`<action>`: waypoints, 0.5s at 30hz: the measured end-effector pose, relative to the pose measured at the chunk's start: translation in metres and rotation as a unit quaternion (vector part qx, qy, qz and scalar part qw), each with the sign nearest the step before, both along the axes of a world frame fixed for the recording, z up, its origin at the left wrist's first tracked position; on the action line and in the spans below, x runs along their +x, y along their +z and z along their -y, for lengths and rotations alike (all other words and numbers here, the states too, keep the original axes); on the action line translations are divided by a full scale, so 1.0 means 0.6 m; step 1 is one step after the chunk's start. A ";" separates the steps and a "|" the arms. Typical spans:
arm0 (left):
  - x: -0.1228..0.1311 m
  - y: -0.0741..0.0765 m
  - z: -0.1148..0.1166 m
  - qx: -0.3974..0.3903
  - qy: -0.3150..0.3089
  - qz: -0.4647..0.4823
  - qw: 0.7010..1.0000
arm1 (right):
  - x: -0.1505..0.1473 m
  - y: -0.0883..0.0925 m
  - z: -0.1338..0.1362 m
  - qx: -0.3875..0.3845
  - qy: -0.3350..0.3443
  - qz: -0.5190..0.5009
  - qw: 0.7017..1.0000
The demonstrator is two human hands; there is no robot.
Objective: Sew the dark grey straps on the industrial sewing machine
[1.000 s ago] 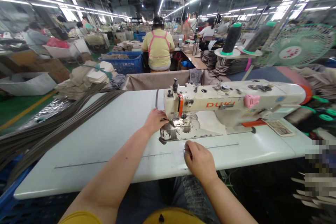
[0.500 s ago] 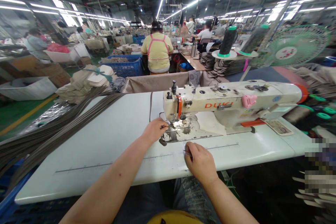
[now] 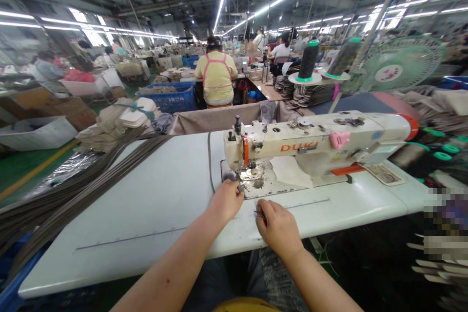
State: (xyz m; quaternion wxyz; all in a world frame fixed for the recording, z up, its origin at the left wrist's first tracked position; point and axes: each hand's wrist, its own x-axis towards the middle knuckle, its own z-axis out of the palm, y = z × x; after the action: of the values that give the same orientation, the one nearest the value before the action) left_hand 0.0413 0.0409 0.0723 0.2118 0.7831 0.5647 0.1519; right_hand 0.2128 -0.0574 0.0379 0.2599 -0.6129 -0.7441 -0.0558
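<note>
A long factory hall surrounds one white table bearing one sewing machine. Two hands work there: the left hand pinches one grey strip beside the needle; the right hand, curled, grips small metal snips.

Sewing machine on table; strips left; fan behind right.

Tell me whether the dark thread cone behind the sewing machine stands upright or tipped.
Upright. The dark thread cone stands straight on its round white base, green cap on top, behind the sewing machine.
</note>
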 end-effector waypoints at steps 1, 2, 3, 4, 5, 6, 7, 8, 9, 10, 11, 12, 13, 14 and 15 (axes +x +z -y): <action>0.005 0.000 0.002 -0.009 0.003 -0.003 1.000 | 0.000 -0.001 -0.001 -0.001 0.000 0.000 1.000; 0.010 0.000 0.004 -0.017 0.006 -0.007 1.000 | 0.001 -0.002 -0.001 -0.003 -0.001 -0.001 1.000; 0.013 0.001 0.006 -0.023 0.007 -0.010 1.000 | 0.001 -0.002 -0.001 -0.005 -0.001 -0.002 1.000; 0.015 0.002 0.010 -0.026 0.007 -0.014 1.000 | 0.001 -0.003 -0.001 -0.006 -0.001 -0.005 1.000; 0.016 0.004 0.014 -0.025 0.005 -0.018 1.000 | 0.002 -0.003 0.000 -0.007 -0.001 -0.009 1.000; 0.016 0.006 0.020 -0.022 0.001 -0.021 1.000 | 0.002 -0.004 0.001 -0.007 -0.001 -0.014 1.000; 0.015 0.007 0.026 -0.019 -0.003 -0.024 1.000 | 0.002 -0.005 0.003 -0.005 0.001 -0.021 1.000; 0.013 0.008 0.033 -0.018 -0.008 -0.025 0.999 | 0.003 -0.007 0.005 -0.003 0.003 -0.029 1.000; 0.011 0.008 0.040 -0.021 -0.018 -0.026 0.999 | 0.003 -0.011 0.006 0.000 0.004 -0.038 0.999; 0.009 0.006 0.047 -0.038 -0.021 -0.024 0.999 | 0.004 -0.016 0.007 0.003 0.006 -0.048 0.999; 0.007 0.004 0.053 -0.051 -0.030 -0.022 0.998 | 0.005 -0.021 0.007 0.006 0.006 -0.060 0.998; 0.006 0.002 0.057 -0.058 -0.042 -0.023 0.997 | 0.006 -0.027 0.006 0.006 0.008 -0.076 0.997; 0.006 -0.001 0.061 -0.063 -0.051 -0.026 0.996 | 0.009 -0.033 0.004 0.005 0.010 -0.095 0.995; 0.006 -0.003 0.063 -0.064 -0.054 -0.032 0.996 | 0.011 -0.037 0.001 0.000 0.011 -0.120 0.993; 0.007 -0.004 0.064 -0.060 -0.052 -0.040 0.996 | 0.015 -0.039 -0.002 -0.009 0.013 -0.149 0.989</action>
State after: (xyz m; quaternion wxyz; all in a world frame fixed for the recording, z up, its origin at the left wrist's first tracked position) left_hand 0.0453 0.0026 0.0701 0.2435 0.8027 0.5392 0.0752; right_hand 0.2218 -0.0559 0.0142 0.3632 -0.6070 -0.7053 0.0462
